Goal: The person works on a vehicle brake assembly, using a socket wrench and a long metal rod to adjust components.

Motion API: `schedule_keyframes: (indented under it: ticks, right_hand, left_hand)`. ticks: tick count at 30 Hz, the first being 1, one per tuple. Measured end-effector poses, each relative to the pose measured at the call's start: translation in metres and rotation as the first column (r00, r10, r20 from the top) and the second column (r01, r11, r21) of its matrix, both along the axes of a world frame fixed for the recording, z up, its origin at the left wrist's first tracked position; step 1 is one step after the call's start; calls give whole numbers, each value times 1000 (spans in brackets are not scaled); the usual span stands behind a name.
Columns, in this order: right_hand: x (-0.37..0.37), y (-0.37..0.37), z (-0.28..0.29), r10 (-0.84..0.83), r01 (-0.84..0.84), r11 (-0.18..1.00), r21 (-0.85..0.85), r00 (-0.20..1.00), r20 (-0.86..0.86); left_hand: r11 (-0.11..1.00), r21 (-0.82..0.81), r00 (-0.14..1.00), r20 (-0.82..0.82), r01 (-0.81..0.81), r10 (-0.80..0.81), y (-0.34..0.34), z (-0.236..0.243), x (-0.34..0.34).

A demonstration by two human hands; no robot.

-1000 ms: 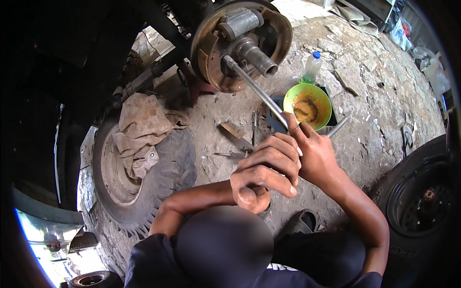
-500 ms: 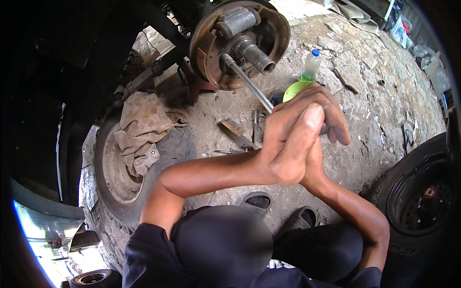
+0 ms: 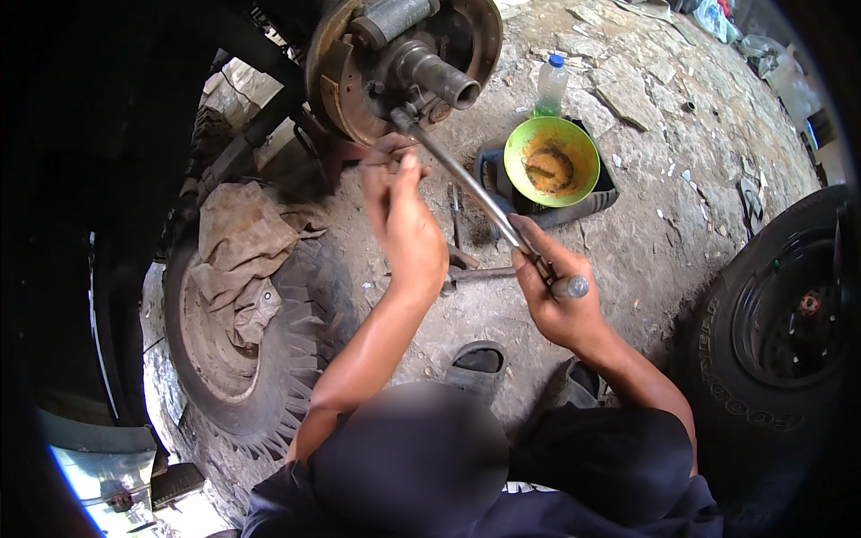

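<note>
My right hand (image 3: 565,296) is closed around the near end of a socket wrench (image 3: 471,188) with a long steel shaft. The wrench slants up and left, its far end in front of the lower part of a rusty brake assembly (image 3: 336,90). Whether that end sits on a bolt I cannot tell. A hollow spindle (image 3: 439,76) sticks out of the assembly, just above the wrench. My left hand (image 3: 404,215) is raised below the wrench's far end, fingers loosely bent and partly blurred, with nothing visible in them.
A green bowl (image 3: 574,139) with orange-brown residue stands on a dark tray (image 3: 605,193), beside a clear bottle (image 3: 550,90). A hammer (image 3: 484,273) lies on the dirt floor. At left, a cloth (image 3: 242,233) drapes over a wheel (image 3: 296,359); another wheel (image 3: 762,314) stands right.
My left hand has come away from the wrench's near end and moved up and left toward the brake assembly. My right hand keeps hold. The wrench's far end sits lower against the assembly.
</note>
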State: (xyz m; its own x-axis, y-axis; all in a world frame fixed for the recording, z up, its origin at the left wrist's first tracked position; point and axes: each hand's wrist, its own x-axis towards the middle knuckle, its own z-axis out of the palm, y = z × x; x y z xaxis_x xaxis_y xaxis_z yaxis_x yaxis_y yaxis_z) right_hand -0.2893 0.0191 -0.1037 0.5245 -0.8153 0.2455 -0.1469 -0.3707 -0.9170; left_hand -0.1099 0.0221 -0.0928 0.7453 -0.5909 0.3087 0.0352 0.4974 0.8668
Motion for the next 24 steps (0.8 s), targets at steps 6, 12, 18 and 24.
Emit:
schedule_keyframes:
  ticks: [6, 12, 18, 24]
  right_hand:
    - [0, -13, -20, -34, -4, 953, -304, 992, -119]
    - [3, -18, -13, -78, -101, 899, -427, 921, -381]
    - [-9, -36, 15, -178, -255, 744, -617, 815, -552]
    - [-8, -56, 46, -184, -353, 606, -712, 809, -558]
  left_hand:
    - [955, 48, 871, -427, 292, -245, -40, -30, 6]
    - [969, 16, 912, -342, 247, -227, -53, -39, 12]
    - [967, -39, 903, -349, 253, -251, -63, -43, 9]
    - [975, -22, 888, -409, 222, -212, -61, -38, 5]
